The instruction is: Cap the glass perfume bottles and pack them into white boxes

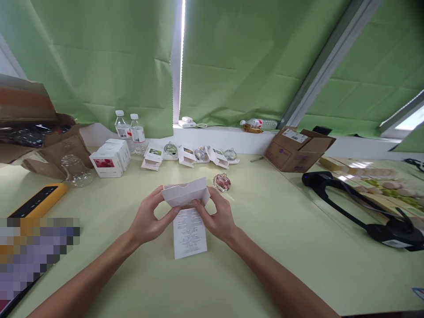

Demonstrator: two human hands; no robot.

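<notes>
In the head view, your left hand and right hand pinch the open white carton between thumbs and fingers, over the table, its printed panel extending toward you. It looks like thin card: probably light, springy, easily creased; grip the folded side edges gently.

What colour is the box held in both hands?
The box is white, clearest in the head view.

Light enters between the green blinds; glare marks the right-hand packages. Wide-angle distortion stretches the edges. Pixelation obscures the lower left.
</notes>
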